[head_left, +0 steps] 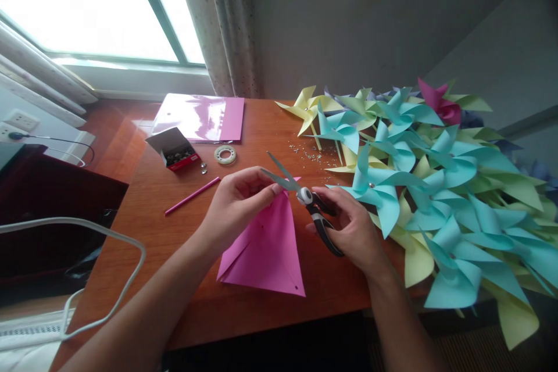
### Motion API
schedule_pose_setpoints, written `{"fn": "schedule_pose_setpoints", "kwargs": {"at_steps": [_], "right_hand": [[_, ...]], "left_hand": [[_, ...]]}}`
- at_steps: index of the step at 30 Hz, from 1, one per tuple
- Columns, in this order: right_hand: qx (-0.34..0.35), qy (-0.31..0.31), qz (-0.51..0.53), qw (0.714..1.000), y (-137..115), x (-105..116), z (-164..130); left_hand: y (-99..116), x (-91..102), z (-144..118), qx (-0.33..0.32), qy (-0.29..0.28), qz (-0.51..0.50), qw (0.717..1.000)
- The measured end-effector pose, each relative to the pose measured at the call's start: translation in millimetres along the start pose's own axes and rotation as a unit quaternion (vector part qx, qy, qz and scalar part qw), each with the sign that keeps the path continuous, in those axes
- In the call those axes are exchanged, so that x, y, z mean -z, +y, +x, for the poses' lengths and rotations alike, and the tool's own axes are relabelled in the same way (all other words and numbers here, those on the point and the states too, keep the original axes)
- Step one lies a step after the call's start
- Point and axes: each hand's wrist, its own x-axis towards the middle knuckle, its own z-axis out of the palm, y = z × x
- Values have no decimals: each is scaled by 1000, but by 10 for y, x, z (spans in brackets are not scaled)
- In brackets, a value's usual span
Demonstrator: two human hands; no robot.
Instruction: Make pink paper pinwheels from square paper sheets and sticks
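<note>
My left hand (242, 200) pinches the upper end of a pink paper sheet (272, 250), which has slits and small punched holes. The sheet hangs down toward the table's front edge. In my right hand (351, 224) is a pair of scissors (306, 196) with black and grey handles. Their blades are spread and point up and left, close to my left fingertips and the paper's top corner. Whether the lower blade touches the paper I cannot tell. A pink stick (192, 196) lies to the left of my left hand.
On the wooden table (152, 267) are an opened red box (179, 154) of metal fasteners, a tape roll (225, 154) and a pack of pink paper (234, 120). Many-coloured paper pinwheels (455, 261) crowd the right side. Small bits (309, 153) are scattered beside them. A white cable (142, 250) loops at left.
</note>
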Motion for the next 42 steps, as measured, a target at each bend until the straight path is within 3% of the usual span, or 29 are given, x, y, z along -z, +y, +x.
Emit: {"fn": "schedule_pose_setpoints", "kwargs": {"at_steps": [33,39,42], "right_hand": [[1,5,-35,999,-58,-11,-19],[-51,51,60,996,-8,-59,-34],[-82,46,135,986,-56,-44,-32]], "left_hand": [[-32,-4,11,-17,-16,-3,1000],[-42,6,1,5,0,36,999],[-47,7,6,-2,-1,29,1000]]}}
